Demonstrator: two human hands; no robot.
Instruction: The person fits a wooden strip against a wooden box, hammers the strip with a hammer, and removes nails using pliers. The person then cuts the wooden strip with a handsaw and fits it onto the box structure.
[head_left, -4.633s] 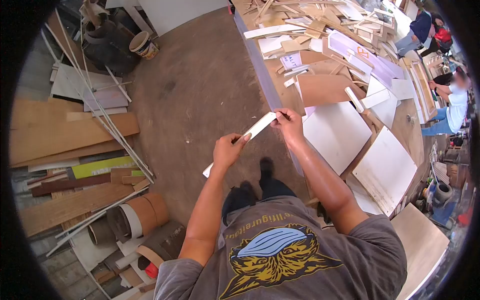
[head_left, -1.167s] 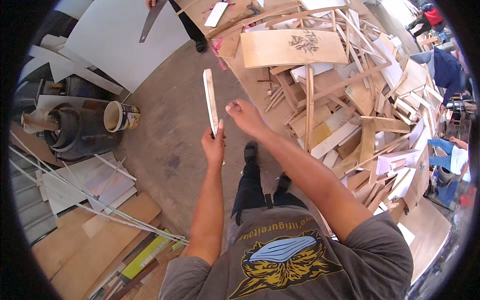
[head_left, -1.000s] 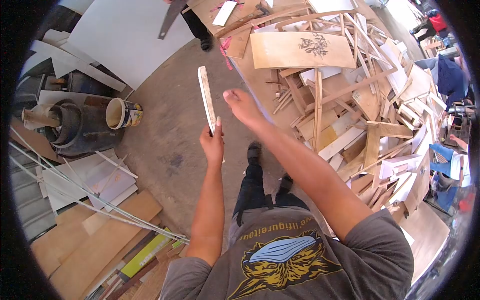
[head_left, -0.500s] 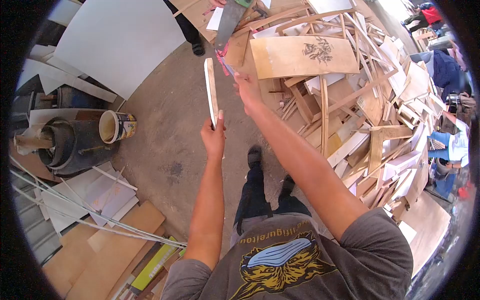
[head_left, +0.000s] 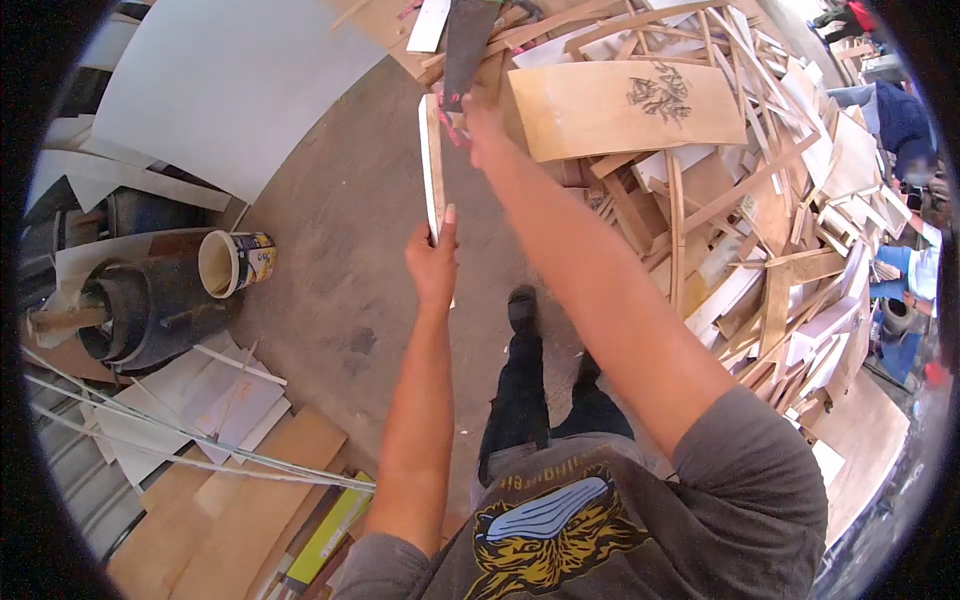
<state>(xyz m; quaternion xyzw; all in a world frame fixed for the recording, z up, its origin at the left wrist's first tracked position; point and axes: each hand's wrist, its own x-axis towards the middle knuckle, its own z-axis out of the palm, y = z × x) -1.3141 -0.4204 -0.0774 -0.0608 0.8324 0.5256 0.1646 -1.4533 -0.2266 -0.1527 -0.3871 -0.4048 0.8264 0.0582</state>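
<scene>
My left hand (head_left: 433,265) is wrapped round the lower part of a narrow wooden strip (head_left: 433,165), white on one face and bare wood on the edge, held upright. Slightly blurred, my right hand (head_left: 484,130) is closed beside the strip's top end; what it grips is hidden. Pink cord or ribbon (head_left: 454,130) dangles next to its fingers. Just above hangs the dark blade of a handsaw (head_left: 466,50), its tip close to my right fingers. I cannot tell whether they touch it.
A large heap of wood offcuts (head_left: 720,220) fills the right, with a curved printed board (head_left: 600,105) on top. At left are a large white panel (head_left: 230,80), a plastic bucket (head_left: 235,262) and a dark barrel (head_left: 140,295). Other people (head_left: 905,130) are at far right.
My right hand has moved up and slightly left, nearer the saw blade. The strip has shifted up a little. The other person's hand and leg at the top have left view.
</scene>
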